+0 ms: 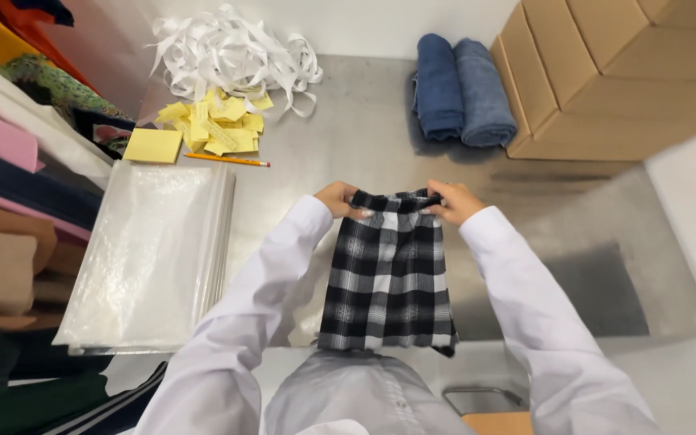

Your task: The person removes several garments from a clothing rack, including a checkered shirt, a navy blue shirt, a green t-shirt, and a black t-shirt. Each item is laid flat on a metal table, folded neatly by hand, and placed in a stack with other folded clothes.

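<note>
- The steel table (364, 137) spreads out under you, bare metal showing ahead of your hands and off to the right.
- Cardboard boxes (606, 72) close off the far right corner, and a shelf of folded fabrics (10, 201) lines the left edge.
- A stack of clear plastic bags (151, 250) lies flat at your left, just beside your left sleeve.
- The plaid cloth (388, 274), black and white, sits dead centre in front of you, long axis running from your body straight away, far end up at your hands and near end draped at the table's front edge.
- Two rolled blue towels (461, 89) lie side by side against the boxes, well apart from the cloth.
- A tangle of white strips (235, 52) sits far left, with yellow paper slips (215, 125), a yellow notepad (153, 145) and a pencil (227, 159) below it.
- Your left hand (338, 198) pinches the cloth's far left corner, fingers curled shut on it, forearm angling inward.
- Your right hand (454, 201) mirrors that, fingers clamped on the far right corner.
</note>
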